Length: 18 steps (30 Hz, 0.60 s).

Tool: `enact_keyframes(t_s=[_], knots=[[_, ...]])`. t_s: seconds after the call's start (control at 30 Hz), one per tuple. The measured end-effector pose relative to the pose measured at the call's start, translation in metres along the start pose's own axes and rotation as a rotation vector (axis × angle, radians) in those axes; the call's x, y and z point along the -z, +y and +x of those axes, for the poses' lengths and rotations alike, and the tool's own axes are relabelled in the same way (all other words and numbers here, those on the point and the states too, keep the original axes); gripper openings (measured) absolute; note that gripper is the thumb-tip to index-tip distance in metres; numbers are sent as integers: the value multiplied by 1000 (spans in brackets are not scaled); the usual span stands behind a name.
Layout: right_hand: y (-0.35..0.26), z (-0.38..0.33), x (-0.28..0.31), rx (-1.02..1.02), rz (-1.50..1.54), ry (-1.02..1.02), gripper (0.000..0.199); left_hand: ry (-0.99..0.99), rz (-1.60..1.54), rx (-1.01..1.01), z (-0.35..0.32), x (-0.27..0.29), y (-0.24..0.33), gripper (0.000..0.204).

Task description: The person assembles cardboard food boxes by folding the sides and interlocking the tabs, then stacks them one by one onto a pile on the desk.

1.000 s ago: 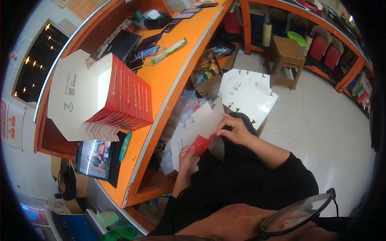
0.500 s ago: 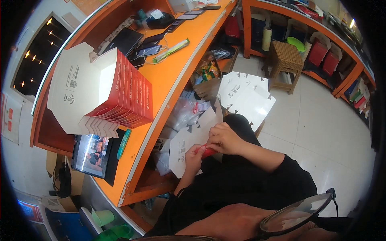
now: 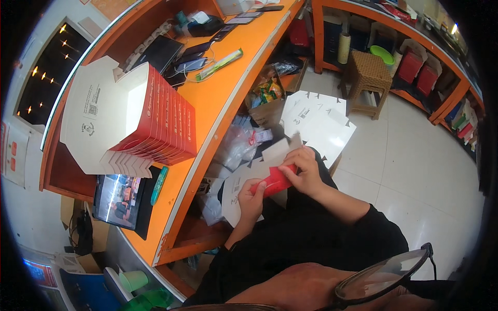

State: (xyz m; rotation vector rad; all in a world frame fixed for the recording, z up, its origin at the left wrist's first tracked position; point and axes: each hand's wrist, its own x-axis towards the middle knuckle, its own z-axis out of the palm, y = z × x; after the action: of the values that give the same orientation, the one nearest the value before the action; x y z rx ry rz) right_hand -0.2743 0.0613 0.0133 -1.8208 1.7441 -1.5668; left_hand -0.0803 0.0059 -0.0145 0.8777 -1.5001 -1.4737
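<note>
On my lap lies a partly folded cardboard food box (image 3: pixel 273 181), its red outer face toward me and its pale inner flaps spread out beyond. My left hand (image 3: pixel 250 201) grips the near left part of the red panel, thumb on top. At the right end of that panel, my right hand (image 3: pixel 302 171) holds the cardboard with its thumb on the red face and its fingers behind. Beyond my right knee rests a pile of flat white box blanks (image 3: pixel 319 122). A nested stack of finished red boxes (image 3: pixel 168 122) stands on the orange counter to my left.
The orange counter (image 3: pixel 207 96) carries a tablet (image 3: pixel 118 201), a teal marker (image 3: pixel 159 185), phones and cables. Plastic bags (image 3: pixel 236 147) and a carton of packets (image 3: pixel 267 96) sit below it. A woven stool (image 3: pixel 367 78) stands at the far right, before shelves.
Both hands have moved apart along the box edge, from a close pinch to holding either end. More of the red panel now shows between them.
</note>
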Motion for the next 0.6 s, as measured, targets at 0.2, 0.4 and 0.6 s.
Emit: enact_keyframes(t_s=[0.2, 0.4, 0.6], knots=[[-11, 6, -3, 189, -16, -22, 15, 20, 23, 12, 3, 6, 3, 12], [-7, 8, -1, 222, -5, -239, 12, 70, 44, -64, -1, -2, 10, 12], [33, 11, -20, -667, 517, 411, 61, 89, 113, -320, -5, 2, 10, 11]])
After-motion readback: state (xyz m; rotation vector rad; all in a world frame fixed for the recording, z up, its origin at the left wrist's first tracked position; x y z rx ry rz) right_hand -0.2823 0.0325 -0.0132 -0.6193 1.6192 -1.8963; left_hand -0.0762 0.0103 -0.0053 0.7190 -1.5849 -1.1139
